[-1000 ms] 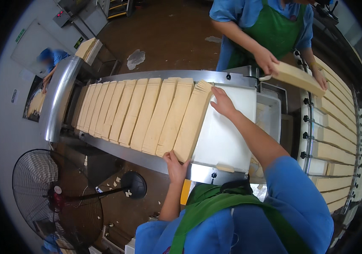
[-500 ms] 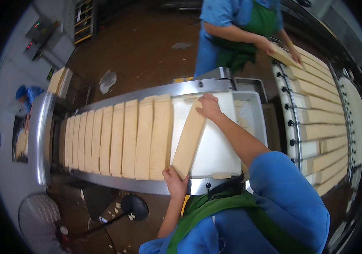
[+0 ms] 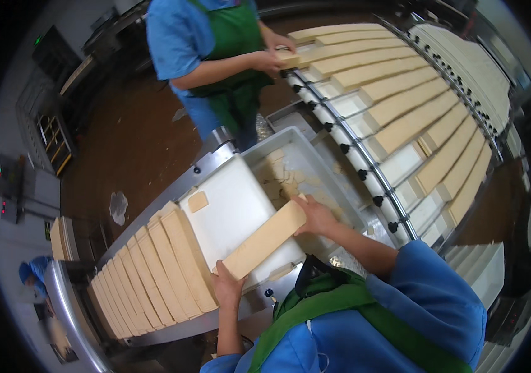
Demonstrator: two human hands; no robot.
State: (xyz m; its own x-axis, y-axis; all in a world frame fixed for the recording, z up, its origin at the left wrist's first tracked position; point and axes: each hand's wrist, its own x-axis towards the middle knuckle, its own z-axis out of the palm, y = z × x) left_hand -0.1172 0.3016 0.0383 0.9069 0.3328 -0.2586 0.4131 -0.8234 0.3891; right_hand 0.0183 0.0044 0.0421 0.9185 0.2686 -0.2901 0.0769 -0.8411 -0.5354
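Note:
Between my hands is a long, flat, pale-yellow dough-like slab (image 3: 265, 239) with a rounded end, tilted across the white conveyor belt (image 3: 222, 196). My left hand (image 3: 227, 286) grips its near-left end, and my right hand (image 3: 316, 216) holds the far-right end by the edge of a white tub (image 3: 354, 208). To the left, a row of similar slabs (image 3: 175, 261) lies side by side on the same belt. A small squarish piece (image 3: 198, 201) rests on the bare part of the belt.
Broken scraps (image 3: 287, 177) lie in the tub. Beyond it, a wider conveyor with a metal rail (image 3: 368, 165) and black knobs carries several slabs (image 3: 402, 121). A co-worker's hands (image 3: 270, 59) hold a slab at its far end. Another person (image 3: 35, 273) is at far left.
My view has turned right. The slab has come off its place beside the row and moved right, toward the tub, in both hands. A small piece now shows on the belt.

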